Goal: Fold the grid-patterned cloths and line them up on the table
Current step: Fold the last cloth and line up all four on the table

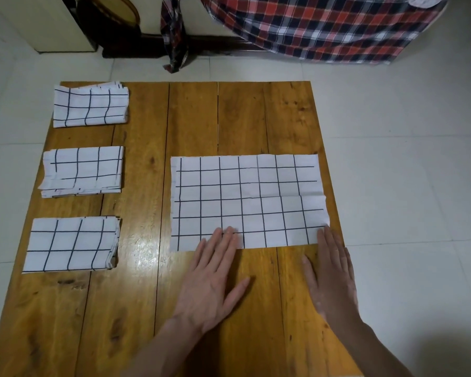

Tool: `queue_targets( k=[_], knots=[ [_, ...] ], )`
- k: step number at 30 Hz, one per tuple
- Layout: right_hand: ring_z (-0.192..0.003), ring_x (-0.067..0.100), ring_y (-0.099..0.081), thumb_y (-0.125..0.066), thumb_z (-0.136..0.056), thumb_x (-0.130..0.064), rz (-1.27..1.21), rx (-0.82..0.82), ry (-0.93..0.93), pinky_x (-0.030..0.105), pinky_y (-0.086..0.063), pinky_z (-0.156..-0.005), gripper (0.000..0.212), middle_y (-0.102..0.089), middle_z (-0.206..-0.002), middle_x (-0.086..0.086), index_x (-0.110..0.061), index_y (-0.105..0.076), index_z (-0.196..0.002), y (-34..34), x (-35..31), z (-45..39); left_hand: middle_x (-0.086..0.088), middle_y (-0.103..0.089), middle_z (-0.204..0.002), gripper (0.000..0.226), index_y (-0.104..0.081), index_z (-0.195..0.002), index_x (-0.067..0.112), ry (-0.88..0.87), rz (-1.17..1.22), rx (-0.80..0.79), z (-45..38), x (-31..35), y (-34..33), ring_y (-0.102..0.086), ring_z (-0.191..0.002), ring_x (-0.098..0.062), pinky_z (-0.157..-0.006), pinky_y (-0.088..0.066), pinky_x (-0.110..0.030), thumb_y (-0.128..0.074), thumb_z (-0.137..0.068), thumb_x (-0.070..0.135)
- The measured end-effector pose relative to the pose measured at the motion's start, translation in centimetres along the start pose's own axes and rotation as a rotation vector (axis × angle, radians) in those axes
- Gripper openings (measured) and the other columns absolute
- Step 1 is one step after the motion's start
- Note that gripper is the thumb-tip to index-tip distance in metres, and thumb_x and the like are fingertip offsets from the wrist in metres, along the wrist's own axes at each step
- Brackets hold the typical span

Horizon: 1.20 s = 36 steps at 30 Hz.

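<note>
Both hands nearest, lower centre-right of frame, flat on wooden table (136, 308). Left hand (210, 281) palm down, fingers straight and together, fingertips on near edge of big cloth (245, 200), left of its middle. Right hand (332, 276) same way, fingers straight, tips touching cloth's near right corner. Neither gripping anything, just pressing flat.

Big cloth: white w/ thin black grid lines, spread as wide rectangle, centre-right of frame, right edge about level w/ table's right edge. Faint horizontal crease across middle, clearer on right half; looks folded once but layers not countable. Lies just beyond both hands, near edge under fingertips only, palms on bare wood.

Three folded cloths, same white/black grid, in a column down left side of frame, well apart from hands and big cloth: upper-left cloth (90, 107) near table's far corner, mid-left cloth (83, 170) w/ layer edges showing at its near side, lower-left cloth (71, 243) w/ layers showing at right edge. Gaps of bare wood between them.

Top of frame: red/navy plaid fabric (324, 28) hanging over pale tiled floor (405, 159).
</note>
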State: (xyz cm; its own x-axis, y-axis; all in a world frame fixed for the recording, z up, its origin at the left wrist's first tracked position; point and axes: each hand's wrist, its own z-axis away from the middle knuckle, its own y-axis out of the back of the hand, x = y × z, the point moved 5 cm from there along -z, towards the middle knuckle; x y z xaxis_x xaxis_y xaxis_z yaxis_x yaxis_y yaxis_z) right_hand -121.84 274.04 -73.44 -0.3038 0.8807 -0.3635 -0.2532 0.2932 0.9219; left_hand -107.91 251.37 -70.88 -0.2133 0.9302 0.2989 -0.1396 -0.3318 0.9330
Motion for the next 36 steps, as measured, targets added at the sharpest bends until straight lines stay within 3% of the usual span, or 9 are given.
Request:
queue_targets(
  k=[6,13,16,18,22,28,31,33,36],
  knots=[
    [-0.149,0.025,-0.033,-0.046,-0.106,-0.048,-0.190,0.066,-0.196,0.053,-0.036,-0.119,0.063,-0.037,-0.163,0.001,-0.023,-0.029,-0.161,2.0,-0.8,-1.0,0.001,-0.001,-0.175,0.075,-0.003,-0.167,0.020,-0.073,0.009,-0.038,-3.5,5.1,-1.3,0.007,-0.161,-0.016,-0.130,-0.010,-0.047,-0.015,-0.108,0.065],
    [-0.128,0.030,-0.049,-0.059,-0.099,-0.050,-0.306,0.141,-0.440,0.052,-0.041,-0.104,0.061,-0.056,-0.141,0.003,-0.018,-0.045,-0.149,3.2,2.4,-2.8,0.000,-0.004,-0.175,0.075,-0.015,-0.166,0.017,-0.125,-0.045,-0.091,-4.1,8.5,-3.6,0.002,-0.162,-0.019,-0.126,-0.011,-0.047,-0.018,-0.108,0.065],
    [-0.118,0.029,-0.056,-0.062,-0.098,-0.050,-0.386,0.103,-0.507,0.051,-0.047,-0.100,0.050,-0.059,-0.126,-0.002,-0.019,-0.058,-0.137,3.0,3.9,-2.6,0.000,-0.008,-0.175,0.075,-0.017,-0.166,0.017,-0.138,-0.057,-0.080,-4.0,9.4,-3.9,-0.001,-0.162,-0.019,-0.126,-0.014,-0.047,-0.021,-0.109,0.065],
    [-0.106,0.024,-0.061,-0.064,-0.097,-0.049,-0.473,0.108,-0.552,0.044,-0.051,-0.087,0.038,-0.059,-0.114,-0.008,-0.023,-0.063,-0.125,3.1,4.6,-2.4,-0.001,-0.009,-0.175,0.074,-0.019,-0.166,0.016,-0.138,-0.058,-0.067,-4.2,9.8,-3.9,-0.003,-0.162,-0.020,-0.124,-0.014,-0.047,-0.022,-0.109,0.064],
    [-0.094,0.019,-0.064,-0.068,-0.097,-0.033,-0.630,0.127,-0.569,0.032,-0.047,-0.070,0.018,-0.066,-0.104,-0.003,-0.028,-0.064,-0.114,3.6,5.0,-2.4,-0.003,-0.011,-0.175,0.072,-0.016,-0.167,0.016,-0.089,-0.028,-0.019,-4.2,9.4,-3.3,-0.007,-0.162,-0.021,-0.129,-0.016,-0.046,-0.025,-0.110,0.060],
    [-0.072,0.016,-0.060,-0.061,-0.101,-0.029,-0.759,0.163,-0.575,0.030,-0.044,-0.060,0.005,-0.067,-0.087,-0.005,-0.031,-0.065,-0.103,5.3,3.1,-2.1,-0.009,-0.039,-0.164,0.065,-0.036,-0.160,0.017,0.034,-0.030,0.009,-3.6,6.8,-2.5,-0.038,-0.151,-0.027,-0.120,-0.038,-0.053,-0.027,-0.110,0.056],
    [-0.058,0.010,-0.046,-0.057,-0.104,-0.032,-0.791,0.176,-0.553,0.030,-0.043,-0.058,0.019,-0.054,-0.067,-0.008,-0.026,-0.070,-0.092,6.2,0.8,-1.6,-0.008,-0.042,-0.162,0.065,-0.036,-0.160,0.019,0.013,-0.055,0.028,-3.3,6.5,-2.3,-0.040,-0.150,-0.027,-0.121,-0.038,-0.050,-0.025,-0.109,0.058],
    [-0.066,0.013,-0.054,-0.057,-0.105,-0.035,-0.834,0.213,-0.533,0.031,-0.047,-0.062,0.020,-0.059,-0.073,-0.008,-0.032,-0.067,-0.088,6.8,-1.0,-1.2,-0.006,-0.042,-0.162,0.065,-0.036,-0.160,0.019,0.000,-0.062,0.052,-3.2,6.4,-2.1,-0.040,-0.150,-0.025,-0.123,-0.034,-0.047,-0.026,-0.109,0.058],
    [-0.095,0.017,-0.063,-0.056,-0.105,-0.041,-0.844,0.229,-0.475,0.036,-0.053,-0.074,0.015,-0.066,-0.107,0.000,-0.037,-0.066,-0.094,7.2,-3.6,-0.8,-0.004,-0.039,-0.165,0.065,-0.033,-0.162,0.018,0.000,-0.032,0.080,-2.9,6.0,-1.8,-0.035,-0.153,-0.022,-0.127,-0.028,-0.043,-0.028,-0.110,0.057]
  ],
)
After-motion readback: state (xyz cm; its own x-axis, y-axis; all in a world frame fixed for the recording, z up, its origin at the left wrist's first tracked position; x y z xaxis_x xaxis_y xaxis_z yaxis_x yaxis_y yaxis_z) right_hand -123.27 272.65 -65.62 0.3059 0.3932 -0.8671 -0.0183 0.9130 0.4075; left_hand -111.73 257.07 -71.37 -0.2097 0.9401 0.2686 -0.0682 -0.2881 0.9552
